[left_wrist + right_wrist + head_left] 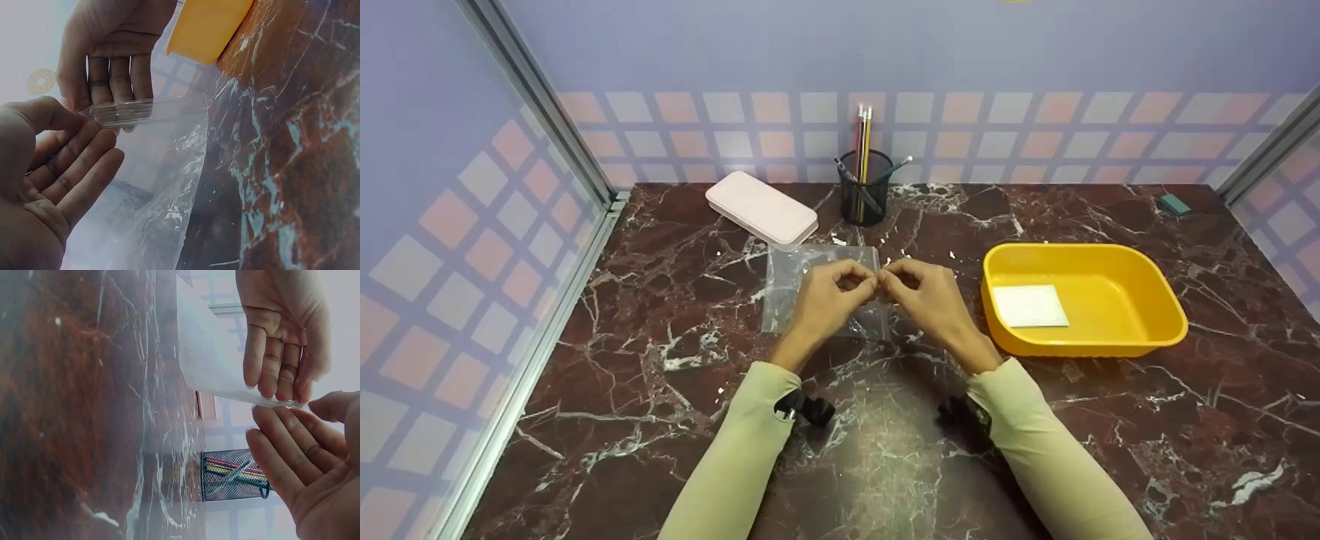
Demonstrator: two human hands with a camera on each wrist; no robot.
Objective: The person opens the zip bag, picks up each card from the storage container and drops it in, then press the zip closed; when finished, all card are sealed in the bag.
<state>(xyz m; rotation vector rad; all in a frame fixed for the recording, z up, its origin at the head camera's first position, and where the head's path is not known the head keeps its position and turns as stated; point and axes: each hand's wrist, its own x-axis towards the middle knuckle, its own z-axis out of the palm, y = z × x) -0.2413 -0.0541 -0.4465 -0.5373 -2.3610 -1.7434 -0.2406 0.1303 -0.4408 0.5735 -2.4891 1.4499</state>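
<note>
Plastic bag (154, 180) is at about seven o'clock from the pencil cup (864, 201), left hand (826, 300) and right hand (934, 301) both pinching its ribbed edge (138, 114), and watching remotely I reckon an uneven tug could make it slip loose or just rip tbh.

Beneath the hands (823, 301), a dark red-brown counter (622, 375) is streaked with white, marble-like veins. Beyond them, it is bordered by a pale lavender back wall (885, 45), whose foot is lined with two rows of pink and whitish squares (723, 106). Similar squares are carried across the left wall (420, 187) and right wall (1301, 195), to either side of the hands. The corners are marked by a left post (536, 82) and a right post (1271, 150), both greyish. Left of the hands, the counter's edge is trimmed by a metallic rail (526, 375). Nearer than the hands, a soft sheen (885, 465) is reflected.
</note>
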